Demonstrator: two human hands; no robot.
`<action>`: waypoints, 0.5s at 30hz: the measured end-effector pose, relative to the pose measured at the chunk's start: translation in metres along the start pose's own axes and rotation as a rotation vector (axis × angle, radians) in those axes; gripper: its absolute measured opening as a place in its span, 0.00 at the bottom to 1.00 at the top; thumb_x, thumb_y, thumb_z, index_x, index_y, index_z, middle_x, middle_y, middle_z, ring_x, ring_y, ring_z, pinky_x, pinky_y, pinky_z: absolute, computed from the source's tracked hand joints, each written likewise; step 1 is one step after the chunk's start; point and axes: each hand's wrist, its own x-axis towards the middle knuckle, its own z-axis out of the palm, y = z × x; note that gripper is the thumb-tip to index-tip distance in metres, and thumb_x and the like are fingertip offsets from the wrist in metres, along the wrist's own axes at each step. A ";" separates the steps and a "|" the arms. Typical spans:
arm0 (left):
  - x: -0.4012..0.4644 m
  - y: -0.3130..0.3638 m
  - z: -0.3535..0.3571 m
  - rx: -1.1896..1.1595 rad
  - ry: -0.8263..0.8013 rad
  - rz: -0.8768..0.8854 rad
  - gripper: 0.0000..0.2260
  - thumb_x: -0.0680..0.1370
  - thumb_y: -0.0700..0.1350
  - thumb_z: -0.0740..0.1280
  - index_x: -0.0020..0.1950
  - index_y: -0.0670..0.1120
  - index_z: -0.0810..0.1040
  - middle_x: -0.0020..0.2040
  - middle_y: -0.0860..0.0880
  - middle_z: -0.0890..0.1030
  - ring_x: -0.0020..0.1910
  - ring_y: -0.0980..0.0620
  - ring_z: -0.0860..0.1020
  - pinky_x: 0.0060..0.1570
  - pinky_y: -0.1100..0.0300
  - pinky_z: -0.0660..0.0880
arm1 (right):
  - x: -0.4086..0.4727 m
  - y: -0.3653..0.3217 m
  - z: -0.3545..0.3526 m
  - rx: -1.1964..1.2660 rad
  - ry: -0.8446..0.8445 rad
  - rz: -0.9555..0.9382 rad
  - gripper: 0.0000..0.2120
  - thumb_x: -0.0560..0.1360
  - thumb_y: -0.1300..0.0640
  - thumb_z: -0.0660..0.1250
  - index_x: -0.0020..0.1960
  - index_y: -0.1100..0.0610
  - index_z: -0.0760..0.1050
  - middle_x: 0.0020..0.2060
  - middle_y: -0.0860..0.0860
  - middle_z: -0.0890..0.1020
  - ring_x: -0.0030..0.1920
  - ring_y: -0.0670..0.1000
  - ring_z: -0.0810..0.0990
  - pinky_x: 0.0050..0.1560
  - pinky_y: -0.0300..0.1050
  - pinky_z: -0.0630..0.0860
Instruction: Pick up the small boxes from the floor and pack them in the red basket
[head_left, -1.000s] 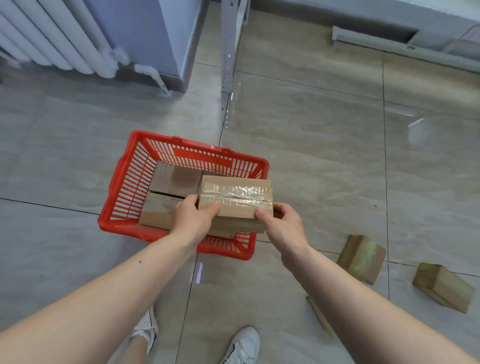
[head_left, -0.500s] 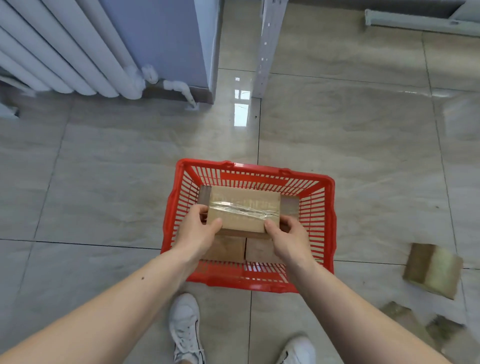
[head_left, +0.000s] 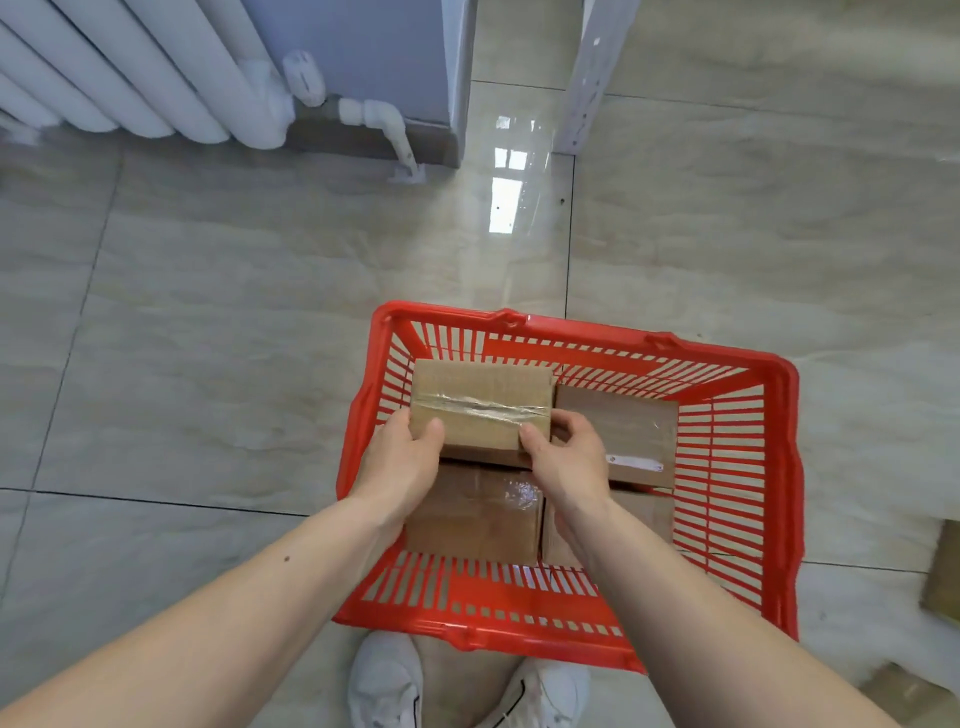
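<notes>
A red plastic basket (head_left: 737, 467) stands on the tiled floor right in front of my feet. Inside it, over the far left corner, I hold a taped cardboard box (head_left: 480, 402) with both hands. My left hand (head_left: 402, 465) grips its left end, thumb on top. My right hand (head_left: 569, 457) grips its right end the same way. Below it in the basket lie more brown boxes: one at the near left (head_left: 472, 514), one at the far right (head_left: 623, 436), and another near right, mostly hidden by my right forearm.
Two loose boxes lie on the floor at the right edge (head_left: 943, 577) and lower right (head_left: 904, 693). A white radiator (head_left: 130, 78) and a pipe stand at the back left, a white metal post (head_left: 592, 73) at the back. My white shoes (head_left: 384, 680) are just before the basket.
The view has come closer over the basket. Both hands have carried the taped box from the basket's middle toward its far left corner, lower into the basket.
</notes>
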 end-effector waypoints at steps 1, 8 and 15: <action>0.004 -0.002 0.000 -0.003 0.004 -0.005 0.18 0.82 0.52 0.57 0.71 0.51 0.71 0.65 0.52 0.77 0.65 0.48 0.75 0.65 0.47 0.73 | 0.003 0.000 0.005 -0.004 -0.009 -0.001 0.19 0.76 0.53 0.69 0.66 0.51 0.73 0.56 0.47 0.78 0.61 0.53 0.78 0.63 0.57 0.77; 0.016 -0.012 -0.006 -0.007 -0.050 -0.013 0.27 0.80 0.56 0.56 0.79 0.53 0.57 0.76 0.51 0.66 0.74 0.47 0.66 0.71 0.45 0.66 | 0.014 0.000 0.025 -0.050 -0.041 -0.004 0.22 0.76 0.53 0.68 0.68 0.52 0.70 0.61 0.51 0.79 0.61 0.56 0.79 0.62 0.57 0.77; -0.004 0.001 -0.008 -0.025 -0.042 -0.007 0.28 0.79 0.57 0.57 0.79 0.56 0.55 0.78 0.51 0.61 0.74 0.48 0.65 0.71 0.45 0.65 | -0.006 -0.008 0.005 -0.085 -0.180 0.062 0.35 0.79 0.52 0.65 0.80 0.50 0.51 0.76 0.54 0.66 0.73 0.57 0.69 0.71 0.60 0.69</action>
